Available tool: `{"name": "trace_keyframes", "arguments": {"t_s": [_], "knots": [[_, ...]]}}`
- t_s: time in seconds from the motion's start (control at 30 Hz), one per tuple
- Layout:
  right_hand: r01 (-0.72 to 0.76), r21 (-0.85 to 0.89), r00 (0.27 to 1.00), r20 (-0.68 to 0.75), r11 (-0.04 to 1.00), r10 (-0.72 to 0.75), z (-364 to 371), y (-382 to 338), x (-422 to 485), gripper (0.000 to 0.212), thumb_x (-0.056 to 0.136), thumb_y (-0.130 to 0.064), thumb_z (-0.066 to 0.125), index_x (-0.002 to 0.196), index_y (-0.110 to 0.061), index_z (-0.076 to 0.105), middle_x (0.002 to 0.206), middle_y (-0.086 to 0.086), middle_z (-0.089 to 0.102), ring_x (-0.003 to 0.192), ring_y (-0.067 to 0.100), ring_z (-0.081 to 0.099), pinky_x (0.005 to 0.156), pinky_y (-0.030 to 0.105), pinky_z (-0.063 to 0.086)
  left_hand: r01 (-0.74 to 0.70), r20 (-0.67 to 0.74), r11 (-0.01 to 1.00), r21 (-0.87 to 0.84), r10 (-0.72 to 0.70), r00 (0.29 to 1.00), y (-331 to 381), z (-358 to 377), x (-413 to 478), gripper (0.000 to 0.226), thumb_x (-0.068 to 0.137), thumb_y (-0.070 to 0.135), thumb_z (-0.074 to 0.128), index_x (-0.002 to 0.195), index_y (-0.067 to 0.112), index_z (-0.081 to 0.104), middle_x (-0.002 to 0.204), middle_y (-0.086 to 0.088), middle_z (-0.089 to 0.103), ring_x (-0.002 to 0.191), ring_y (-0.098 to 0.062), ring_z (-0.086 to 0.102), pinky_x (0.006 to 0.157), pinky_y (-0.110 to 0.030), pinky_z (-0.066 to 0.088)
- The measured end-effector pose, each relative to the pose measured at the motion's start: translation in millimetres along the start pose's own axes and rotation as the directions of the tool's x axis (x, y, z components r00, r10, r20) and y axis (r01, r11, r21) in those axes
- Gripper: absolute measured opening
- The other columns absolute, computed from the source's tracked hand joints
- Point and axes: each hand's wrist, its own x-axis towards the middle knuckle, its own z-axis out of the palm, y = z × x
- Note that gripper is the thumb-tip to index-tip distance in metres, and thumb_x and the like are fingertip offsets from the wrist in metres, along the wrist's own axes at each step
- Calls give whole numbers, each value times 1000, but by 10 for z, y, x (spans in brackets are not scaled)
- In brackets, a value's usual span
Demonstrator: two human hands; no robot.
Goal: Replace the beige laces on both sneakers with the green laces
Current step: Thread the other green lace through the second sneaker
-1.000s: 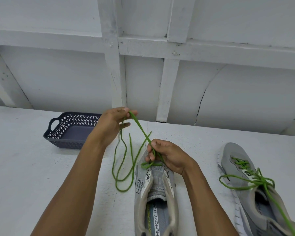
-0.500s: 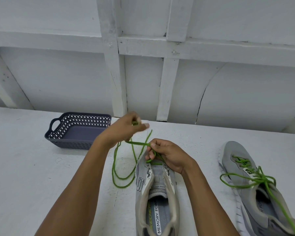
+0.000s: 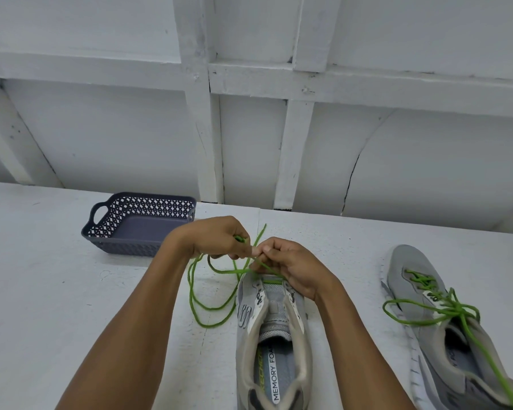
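Note:
A grey sneaker (image 3: pixel 271 335) lies in front of me, toe pointing away, with a green lace (image 3: pixel 211 309) threaded through its front eyelets. My left hand (image 3: pixel 216 236) pinches one strand of that lace just above the toe. My right hand (image 3: pixel 290 267) pinches the lace over the front eyelets, fingertips close to the left hand's. Loose loops of the lace trail on the table to the sneaker's left. A second grey sneaker (image 3: pixel 444 329) lies to the right, laced in green (image 3: pixel 433 306) with long loose ends.
A dark blue perforated plastic basket (image 3: pixel 137 223) stands at the back left of the white table (image 3: pixel 42 306). A white panelled wall (image 3: pixel 249 128) rises directly behind the table.
My left hand has come down and to the right with the lace, from raised above the table to beside my right hand at the sneaker's toe. The loose loops shifted.

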Motion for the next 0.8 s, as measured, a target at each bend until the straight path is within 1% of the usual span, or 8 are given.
{"name": "trace_keyframes", "arguments": {"t_s": [0.17,0.27,0.4,0.5,0.57,0.63,0.7,0.8], "knots": [[-4,-24,1000,16,1000,5,-8,9,11,22,104,-4,40,98,-1,61,79,13,71,85,24,69,92,35,55,26,-80,997,66,-21,997,-19,-147,-29,41,88,43,71,67,8,66,60,5,58,61,-20,44,56,-28,35],[0,-31,999,36,1000,1,0,18,-7,21,103,-4,41,98,-1,61,78,10,70,86,25,69,93,35,55,92,5,968,234,-96,995,42,-169,-50,34,81,54,72,77,20,72,73,4,66,73,-17,55,70,-36,45],[19,-57,999,36,998,-17,-5,33,4,21,103,-5,42,96,-2,62,83,15,70,88,27,68,96,38,52,211,101,878,429,-279,955,143,-118,-58,41,76,55,76,100,21,75,100,5,73,94,-11,61,85,-29,46],[19,-61,1000,21,998,-18,-6,38,-2,21,103,-6,42,96,-3,62,83,13,71,87,24,68,92,35,53,204,181,825,527,-344,921,144,-24,6,23,80,46,76,85,23,76,88,9,75,89,-5,62,82,-27,43],[21,-65,1000,19,998,-20,-1,46,-4,20,103,-6,43,97,-4,63,84,11,71,88,23,67,93,34,53,168,197,868,467,-288,937,109,-26,-12,11,85,34,74,79,25,75,71,9,73,71,2,58,78,-26,43],[21,-61,1000,19,998,-19,10,51,-3,18,102,-7,47,98,-5,64,86,10,72,93,25,67,98,38,52,107,143,949,296,-154,978,74,-86,-58,13,88,28,71,79,21,76,59,7,64,50,-4,46,59,-23,35],[8,-60,1000,19,998,-7,16,39,-11,17,101,-10,50,101,-5,66,90,10,71,96,25,67,98,38,52,50,64,987,152,-61,996,30,-131,-88,20,90,30,70,75,18,74,55,5,52,47,-10,35,53,-25,28],[15,-122,1000,26,992,-12,35,20,-32,22,102,-17,51,109,-6,69,95,9,70,96,19,66,96,32,52,10,-13,997,79,-9,1000,12,-86,-61,24,92,26,68,70,15,71,53,9,47,48,-3,37,53,-25,27]]}}
